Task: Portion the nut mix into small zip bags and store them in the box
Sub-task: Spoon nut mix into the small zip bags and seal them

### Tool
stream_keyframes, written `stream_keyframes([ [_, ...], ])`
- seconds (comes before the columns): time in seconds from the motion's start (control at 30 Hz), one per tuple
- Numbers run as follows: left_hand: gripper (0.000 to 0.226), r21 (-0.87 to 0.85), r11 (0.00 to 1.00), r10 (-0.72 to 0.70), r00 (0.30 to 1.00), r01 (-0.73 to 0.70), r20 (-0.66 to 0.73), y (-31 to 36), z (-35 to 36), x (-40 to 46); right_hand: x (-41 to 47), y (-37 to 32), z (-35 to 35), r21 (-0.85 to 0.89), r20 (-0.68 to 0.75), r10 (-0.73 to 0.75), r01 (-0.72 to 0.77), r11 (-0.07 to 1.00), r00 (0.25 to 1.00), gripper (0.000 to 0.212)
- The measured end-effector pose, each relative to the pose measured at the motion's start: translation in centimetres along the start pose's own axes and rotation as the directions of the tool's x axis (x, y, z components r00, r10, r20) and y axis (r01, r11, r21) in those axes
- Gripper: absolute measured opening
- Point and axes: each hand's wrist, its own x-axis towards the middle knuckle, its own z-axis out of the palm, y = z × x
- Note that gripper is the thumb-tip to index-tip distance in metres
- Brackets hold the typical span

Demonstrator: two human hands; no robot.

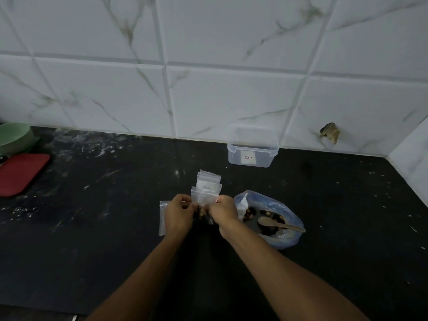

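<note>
Hands, left hand [177,213] & right hand [223,210] pinching zip bag [203,198], box [252,148] label unreadable

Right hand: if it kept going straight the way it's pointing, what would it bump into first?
The right hand points up and left, toward the left hand, with a small zip bag pinched between them. It would likely push through that bag into the left hand first, though depth is hard to judge.

Clear thin plastic zip bags [206,186], a clear hard plastic box [252,149], a wooden spoon [278,224], a dark scuffed stone counter [115,228], glossy marble-look tiles [231,100]
</note>
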Motion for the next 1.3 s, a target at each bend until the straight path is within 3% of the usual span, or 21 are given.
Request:
stream_keyframes([
  [0.2,0.013,0.112,0.994,0.016,1.000,-0.016,0.004,-0.9,1.0,0.7,1.0,0.7,1.2,-0.089,-0.104,0.057,-0.066,0.994,0.993,0.024],
  [0.57,0.003,0.256,0.965,0.056,0.998,-0.055,0.003,-1.2,1.2,1.5,0.8,0.7,1.1,-0.280,-0.113,0.000,-0.032,0.959,0.994,0.026],
  [0.77,0.016,0.495,0.864,0.197,0.966,-0.089,-0.170,-2.9,-2.0,3.3,-1.7,0.5,-0.1,-0.377,-0.009,-0.039,0.033,0.926,0.999,0.030],
  [0.93,0.042,0.636,0.744,-0.091,0.974,0.205,-0.208,-3.0,-4.2,4.1,-4.2,-0.2,-1.6,-0.293,0.038,-0.217,0.219,0.931,0.975,0.037],
  [1.07,0.059,0.666,0.715,-0.159,0.977,0.215,-0.144,-3.1,-4.4,4.2,-5.6,-1.0,-3.2,-0.227,0.021,-0.287,0.284,0.932,0.958,0.040],
  [1.2,0.051,0.641,0.726,-0.222,0.967,0.248,-0.122,-2.5,-4.4,4.6,-6.5,-1.1,-4.6,-0.201,0.001,-0.302,0.296,0.934,0.953,0.037],
  [1.3,0.026,0.563,0.780,-0.245,0.961,0.272,-0.124,-3.0,-5.1,4.9,-6.7,-0.8,-5.3,-0.195,-0.006,-0.288,0.282,0.940,0.958,0.031],
])
